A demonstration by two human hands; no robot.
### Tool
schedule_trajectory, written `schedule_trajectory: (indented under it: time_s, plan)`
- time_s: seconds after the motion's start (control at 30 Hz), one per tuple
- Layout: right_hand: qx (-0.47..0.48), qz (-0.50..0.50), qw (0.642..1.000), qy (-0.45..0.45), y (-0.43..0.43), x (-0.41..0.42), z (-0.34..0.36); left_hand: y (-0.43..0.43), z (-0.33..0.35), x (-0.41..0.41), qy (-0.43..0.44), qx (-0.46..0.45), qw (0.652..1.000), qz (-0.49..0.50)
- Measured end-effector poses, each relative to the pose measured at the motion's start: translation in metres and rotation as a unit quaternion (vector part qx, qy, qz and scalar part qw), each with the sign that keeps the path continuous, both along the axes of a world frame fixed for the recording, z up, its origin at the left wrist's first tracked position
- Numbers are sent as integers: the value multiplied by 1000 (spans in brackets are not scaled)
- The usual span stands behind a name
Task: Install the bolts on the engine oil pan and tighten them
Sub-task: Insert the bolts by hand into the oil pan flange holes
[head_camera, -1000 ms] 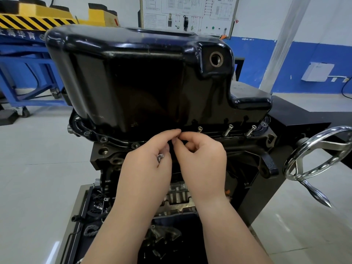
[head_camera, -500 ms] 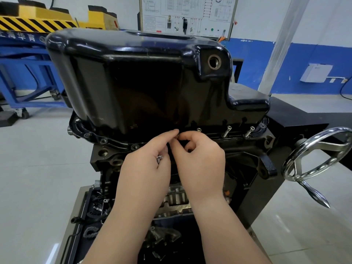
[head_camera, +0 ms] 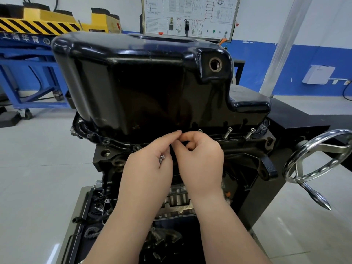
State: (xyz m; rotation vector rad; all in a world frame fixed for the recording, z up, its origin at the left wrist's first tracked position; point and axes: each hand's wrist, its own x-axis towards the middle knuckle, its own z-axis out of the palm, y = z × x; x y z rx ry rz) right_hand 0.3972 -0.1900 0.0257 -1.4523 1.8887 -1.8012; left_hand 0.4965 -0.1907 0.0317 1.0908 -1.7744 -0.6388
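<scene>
In a blue-banded workshop with a pale shiny floor (head_camera: 38, 168), glossy black oil pan (head_camera: 152, 82) caps the engine (head_camera: 245, 149); left grip (head_camera: 146, 168) curled round steel bolts (head_camera: 162, 159), right grip (head_camera: 202, 162) pinching at the flange (head_camera: 114, 143), contents hidden.

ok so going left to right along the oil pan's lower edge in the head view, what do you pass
small dark seated bolt head → left hand, with a spare silver bolt tucked in its palm → right hand → first raised silver bolt → second raised silver bolt → chrome handwheel
</scene>
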Motion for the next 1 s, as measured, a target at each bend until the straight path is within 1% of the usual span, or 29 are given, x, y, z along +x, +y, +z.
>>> schedule_trajectory:
  time_s: [0.3, 0.43, 0.5, 0.63, 0.8, 1.0]
  plan:
    - [-10, -49, 999, 15, -2, 6, -3, -1, 0, -1, 1, 4, 1000, -10]
    - [3, -29, 1000, 9, 1, 3, -1, -3, -1, 0, -1, 8, 1000, -9]
    - [12, -17, 1000, 23, 4, 1, -1, -4, -1, 1, 0, 8, 1000, -11]
    - [-10, 13, 999, 29, 5, 0, -1, -5, 0, 1, 4, 6, 1000, -16]
    - [-30, -5, 1000, -2, 2, 2, -5, -4, 1, 1, 3, 4, 1000, -16]
    - [-24, -33, 999, 24, 1, 2, -6, -3, 1, 0, 5, 6, 1000, -14]
